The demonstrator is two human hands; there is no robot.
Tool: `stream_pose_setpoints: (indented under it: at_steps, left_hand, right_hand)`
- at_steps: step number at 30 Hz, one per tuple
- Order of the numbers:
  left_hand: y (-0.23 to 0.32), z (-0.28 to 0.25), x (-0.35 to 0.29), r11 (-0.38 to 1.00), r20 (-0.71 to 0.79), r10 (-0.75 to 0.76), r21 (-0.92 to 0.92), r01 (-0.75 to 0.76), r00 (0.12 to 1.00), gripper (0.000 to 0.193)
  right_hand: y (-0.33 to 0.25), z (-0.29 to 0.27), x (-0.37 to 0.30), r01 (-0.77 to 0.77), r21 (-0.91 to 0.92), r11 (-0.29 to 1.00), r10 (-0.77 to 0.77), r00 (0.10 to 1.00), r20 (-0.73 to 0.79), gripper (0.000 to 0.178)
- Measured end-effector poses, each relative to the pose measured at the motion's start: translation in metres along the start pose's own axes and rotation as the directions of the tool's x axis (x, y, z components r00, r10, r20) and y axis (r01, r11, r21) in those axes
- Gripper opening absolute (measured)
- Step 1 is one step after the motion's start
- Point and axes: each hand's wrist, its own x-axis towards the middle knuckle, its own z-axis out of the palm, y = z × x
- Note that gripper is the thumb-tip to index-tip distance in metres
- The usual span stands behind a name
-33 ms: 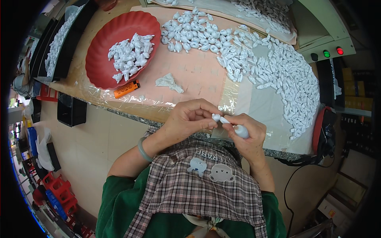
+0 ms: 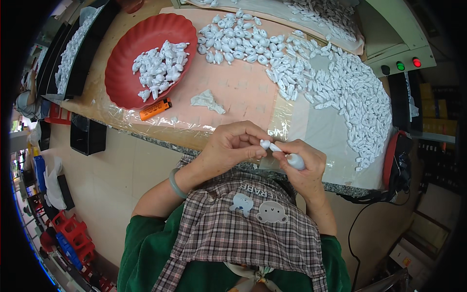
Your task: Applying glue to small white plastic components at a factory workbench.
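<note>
A: From the far left, a black tray [image 2: 93, 51] loaded with white pieces, then the red scalloped bowl [image 2: 146, 27], white figures heaped inside!

B: An orange object [image 2: 154, 109] just beside it, and a crumpled pale scrap [image 2: 207, 100] next along.

A: Now the left hand [image 2: 236, 145]! Thumb and fingers pinch a small white piece [image 2: 264, 144] over the table's front edge.

B: It meets a second white piece [image 2: 275, 147], nipped by the right hand [image 2: 311, 163], which also cradles a rounded white object [image 2: 296, 161].

A: Finally, slim white pieces [image 2: 352, 92] spread across the right side!
</note>
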Motion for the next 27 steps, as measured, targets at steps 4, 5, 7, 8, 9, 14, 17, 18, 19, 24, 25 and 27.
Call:
stream_pose_setpoints:
  at_steps: [4, 5, 7, 8, 9, 14, 17, 18, 19, 24, 25, 27]
  left_hand:
    - [0.002, 0.0, -0.002, 0.997, 0.022, 0.072, 0.036, -0.072, 0.997, 0.025]
    - [0.003, 0.0, -0.003, 0.994, 0.039, 0.091, 0.065, -0.093, 0.995, 0.026]
    - [0.008, 0.004, -0.005, 0.985, 0.036, 0.129, 0.11, -0.132, 0.991, 0.025]
    - [0.009, 0.005, -0.005, 0.973, 0.036, 0.168, 0.156, -0.172, 0.985, 0.025]
    - [0.009, 0.006, -0.006, 0.973, 0.035, 0.166, 0.156, -0.169, 0.986, 0.025]
    - [0.009, 0.006, -0.012, 0.913, 0.058, 0.238, 0.326, -0.244, 0.969, 0.024]
    - [0.011, 0.007, -0.013, 0.915, 0.07, 0.232, 0.323, -0.242, 0.97, 0.023]
    - [0.01, 0.007, -0.013, 0.915, 0.07, 0.231, 0.323, -0.241, 0.97, 0.023]
    - [0.01, 0.006, -0.014, 0.906, 0.078, 0.244, 0.339, -0.255, 0.967, 0.022]
    - [0.009, 0.005, -0.015, 0.881, 0.102, 0.273, 0.373, -0.292, 0.956, 0.021]
    - [0.009, 0.005, -0.015, 0.887, 0.097, 0.26, 0.369, -0.277, 0.961, 0.021]
    - [0.009, 0.005, -0.016, 0.893, 0.092, 0.246, 0.366, -0.262, 0.965, 0.02]
  right_hand:
    - [0.002, 0.004, -0.003, 0.033, 0.01, 0.999, -0.033, 0.999, -0.018, 0.022]
    - [0.003, 0.005, -0.004, 0.037, 0.025, 0.999, -0.036, 0.999, -0.024, 0.021]
    - [0.003, 0.006, -0.007, 0.04, 0.043, 0.998, -0.038, 0.999, -0.029, 0.021]
    - [0.004, 0.005, -0.01, 0.07, 0.023, 0.997, -0.07, 0.997, -0.02, 0.023]
    - [0.005, 0.005, -0.011, 0.101, 0.005, 0.995, -0.101, 0.995, -0.011, 0.026]
    - [0.005, 0.009, -0.014, 0.184, 0.003, 0.983, -0.183, 0.982, -0.043, 0.022]
    - [0.006, 0.011, -0.017, 0.199, 0.001, 0.98, -0.198, 0.978, -0.063, 0.018]
    - [0.006, 0.012, -0.018, 0.202, -0.004, 0.979, -0.202, 0.978, -0.06, 0.018]
    - [0.007, 0.012, -0.019, 0.201, -0.004, 0.98, -0.201, 0.978, -0.061, 0.018]
    - [0.009, 0.013, -0.022, 0.226, 0.015, 0.974, -0.225, 0.973, -0.052, 0.019]
    - [0.009, 0.013, -0.022, 0.225, 0.014, 0.974, -0.224, 0.973, -0.052, 0.019]
    - [0.01, 0.013, -0.022, 0.236, 0.026, 0.971, -0.234, 0.971, -0.054, 0.019]
